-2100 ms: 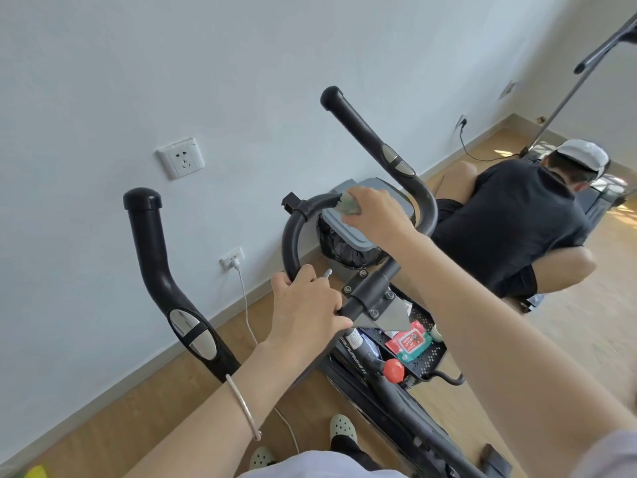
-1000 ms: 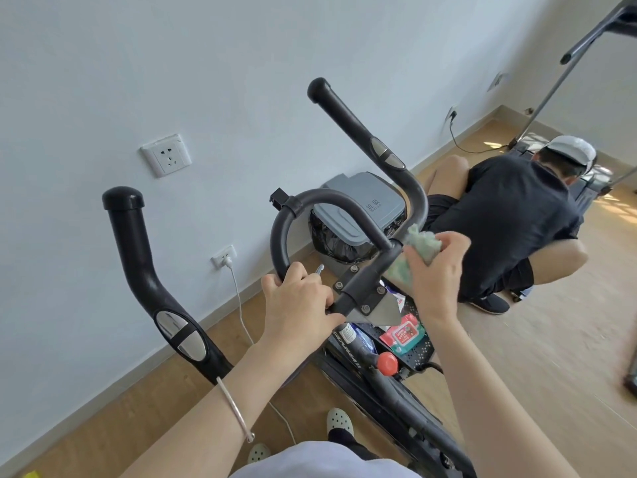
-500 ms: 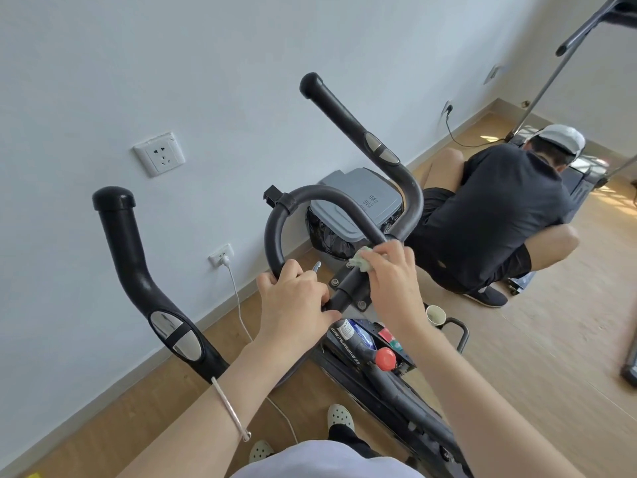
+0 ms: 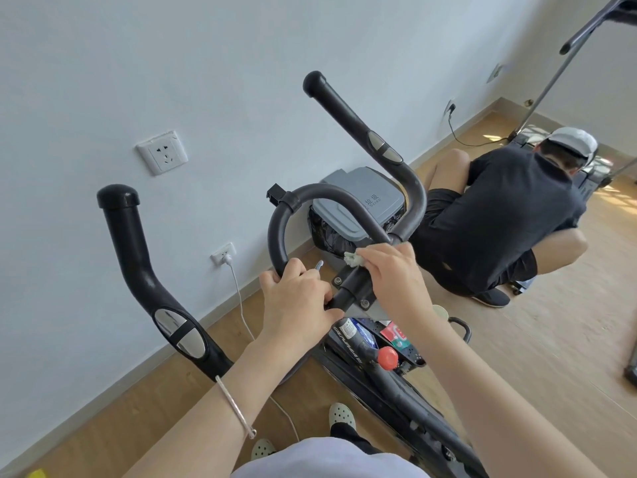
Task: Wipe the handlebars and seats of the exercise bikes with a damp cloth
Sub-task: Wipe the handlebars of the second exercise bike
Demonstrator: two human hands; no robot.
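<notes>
Nearest, the left hand (image 4: 299, 305) has its grip clamped round the base of the centre loop (image 4: 286, 215) of the handlebars, steadying the bike. Just right of that grip, the right hand (image 4: 396, 270) is closed on the damp cloth (image 4: 352, 259), pressing it against the bar above the stem clamp (image 4: 355, 288). The step in hand appears to be wiping the loop's inner end. Next, the cloth likely needs sliding outward to the two long side grips, one left (image 4: 138, 267), one right (image 4: 358, 125). One cloth, one bike visible; no seat in view. Beyond, one bin (image 4: 365, 208) and one crouching person (image 4: 510, 215).
</notes>
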